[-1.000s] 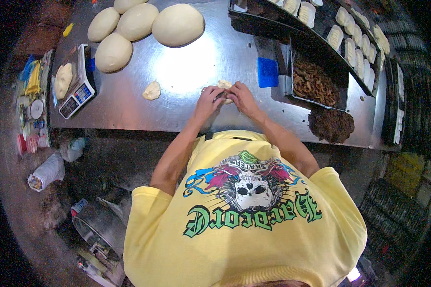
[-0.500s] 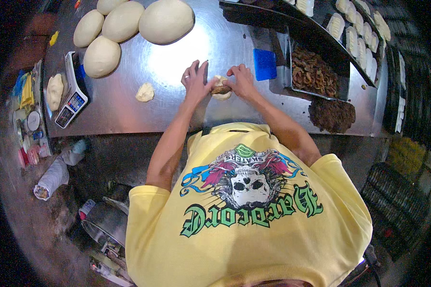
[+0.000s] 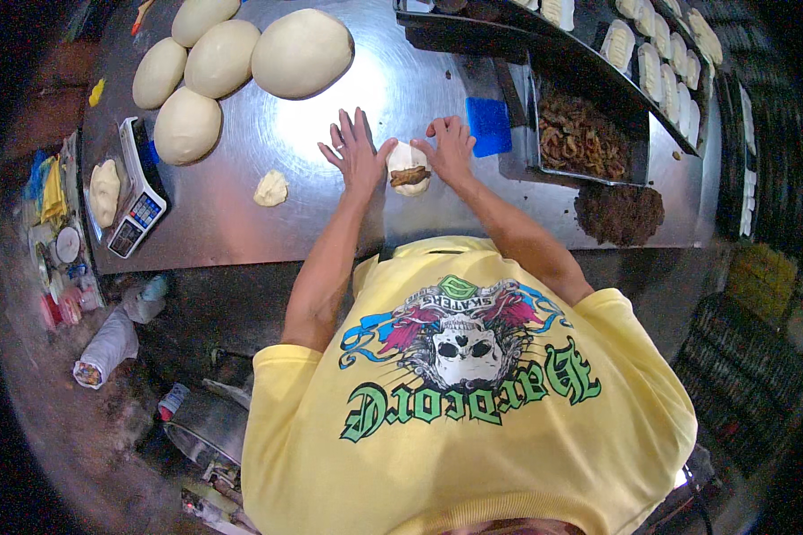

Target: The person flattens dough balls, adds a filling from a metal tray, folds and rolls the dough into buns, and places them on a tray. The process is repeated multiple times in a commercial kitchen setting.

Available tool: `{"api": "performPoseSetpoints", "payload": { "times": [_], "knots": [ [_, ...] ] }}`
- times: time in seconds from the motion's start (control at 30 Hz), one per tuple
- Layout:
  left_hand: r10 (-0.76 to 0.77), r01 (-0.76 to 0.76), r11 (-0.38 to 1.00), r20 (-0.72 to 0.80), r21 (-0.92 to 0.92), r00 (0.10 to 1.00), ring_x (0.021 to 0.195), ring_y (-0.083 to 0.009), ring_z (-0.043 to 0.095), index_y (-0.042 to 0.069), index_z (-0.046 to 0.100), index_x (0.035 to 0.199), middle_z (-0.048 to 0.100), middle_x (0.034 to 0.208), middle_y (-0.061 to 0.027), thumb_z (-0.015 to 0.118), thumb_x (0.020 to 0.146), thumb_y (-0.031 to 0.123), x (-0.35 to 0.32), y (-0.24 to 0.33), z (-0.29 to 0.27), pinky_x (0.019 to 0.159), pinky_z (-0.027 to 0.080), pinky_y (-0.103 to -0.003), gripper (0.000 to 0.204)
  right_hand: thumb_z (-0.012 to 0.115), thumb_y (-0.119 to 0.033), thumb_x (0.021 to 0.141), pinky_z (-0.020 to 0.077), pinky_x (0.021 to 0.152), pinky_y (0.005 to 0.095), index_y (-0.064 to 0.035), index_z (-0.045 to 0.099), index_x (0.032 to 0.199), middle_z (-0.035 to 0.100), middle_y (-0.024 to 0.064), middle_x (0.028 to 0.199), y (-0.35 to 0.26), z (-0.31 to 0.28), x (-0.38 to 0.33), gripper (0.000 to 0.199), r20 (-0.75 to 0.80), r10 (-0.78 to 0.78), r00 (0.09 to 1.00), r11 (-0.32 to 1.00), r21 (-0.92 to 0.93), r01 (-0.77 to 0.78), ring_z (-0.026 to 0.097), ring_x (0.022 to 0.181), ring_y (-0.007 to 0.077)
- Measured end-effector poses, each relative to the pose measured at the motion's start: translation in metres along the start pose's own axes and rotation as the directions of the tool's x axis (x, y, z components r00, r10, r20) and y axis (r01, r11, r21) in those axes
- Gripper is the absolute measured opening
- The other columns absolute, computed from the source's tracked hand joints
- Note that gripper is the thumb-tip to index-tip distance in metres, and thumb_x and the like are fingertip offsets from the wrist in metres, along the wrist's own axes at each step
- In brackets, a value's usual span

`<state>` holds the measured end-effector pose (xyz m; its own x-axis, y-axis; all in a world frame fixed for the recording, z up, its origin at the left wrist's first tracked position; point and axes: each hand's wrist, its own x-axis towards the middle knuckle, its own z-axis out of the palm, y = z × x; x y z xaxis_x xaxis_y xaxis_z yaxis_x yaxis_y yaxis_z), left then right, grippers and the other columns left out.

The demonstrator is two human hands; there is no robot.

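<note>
A small flattened oval of pale dough [image 3: 405,153] lies on the steel table, with a brown strip of filling [image 3: 409,176] across its lower half. At its left edge is the thumb of my left hand [image 3: 355,153], whose other fingers are spread and point away from me. My right hand [image 3: 451,149] has its thumb at the dough's right edge; the other fingers are bent and apart above the table. Neither hand is wrapped round the dough. A small loose lump of dough [image 3: 271,188] sits left of my left hand.
Large dough balls [image 3: 302,53] stand at the far left, behind a digital scale [image 3: 143,201] with dough on its pan. Right of my hands are a blue scraper [image 3: 489,127], a metal tray [image 3: 533,116] of brown strips, a dark crumbly pile [image 3: 619,214] and a raised tray of shaped pastries [image 3: 651,76].
My left fingers have spread and shifted left, and both hands have drawn apart slightly. More of the dough and its brown strip now shows between the thumbs. The view has shifted slightly.
</note>
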<state>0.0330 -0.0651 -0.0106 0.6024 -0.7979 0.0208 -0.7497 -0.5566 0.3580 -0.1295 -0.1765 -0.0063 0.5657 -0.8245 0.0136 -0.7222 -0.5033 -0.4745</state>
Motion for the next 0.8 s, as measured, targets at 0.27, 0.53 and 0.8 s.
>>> {"api": "performPoseSetpoints", "payload": {
  "times": [0.27,0.53,0.8],
  "knots": [
    [0.034,-0.034,0.999,0.034,-0.010,0.999,0.150,-0.0480,0.011,0.009,0.024,0.159,0.015,0.166,-0.0207,0.066,0.086,0.063,0.008,0.000,-0.001,0.114,-0.002,-0.074,0.100,0.069,-0.046,0.090,0.0360,0.088,0.0490,-0.0147,0.062,0.111,0.055,0.0098,0.114,0.010,-0.011,0.003,0.039,-0.016,-0.062,0.998,0.998,-0.031,0.062,0.049,0.109,0.0328],
    [0.691,-0.566,0.658,0.098,-0.496,0.716,0.119,-0.0355,0.055,0.008,0.050,0.134,0.059,0.128,-0.0126,0.081,0.081,0.026,-0.033,-0.026,0.003,0.103,0.042,-0.048,0.064,0.066,-0.025,0.092,0.0410,0.105,0.0490,-0.0047,0.058,0.130,0.058,0.0140,0.133,0.002,-0.050,-0.045,0.044,0.116,-0.607,0.786,0.769,0.334,0.544,0.053,0.122,0.0346],
    [0.605,-0.575,0.740,-0.025,-0.349,0.795,0.102,-0.0335,0.060,0.007,0.060,0.114,0.065,0.106,-0.0104,0.076,0.086,0.018,-0.048,-0.024,0.015,0.094,0.046,-0.046,0.035,0.066,-0.019,0.092,0.0415,0.108,0.0445,-0.0083,0.059,0.133,0.059,0.0120,0.134,0.012,-0.006,-0.057,0.043,0.122,-0.573,0.811,0.802,0.290,0.523,0.051,0.126,0.0337]
  ]
}}
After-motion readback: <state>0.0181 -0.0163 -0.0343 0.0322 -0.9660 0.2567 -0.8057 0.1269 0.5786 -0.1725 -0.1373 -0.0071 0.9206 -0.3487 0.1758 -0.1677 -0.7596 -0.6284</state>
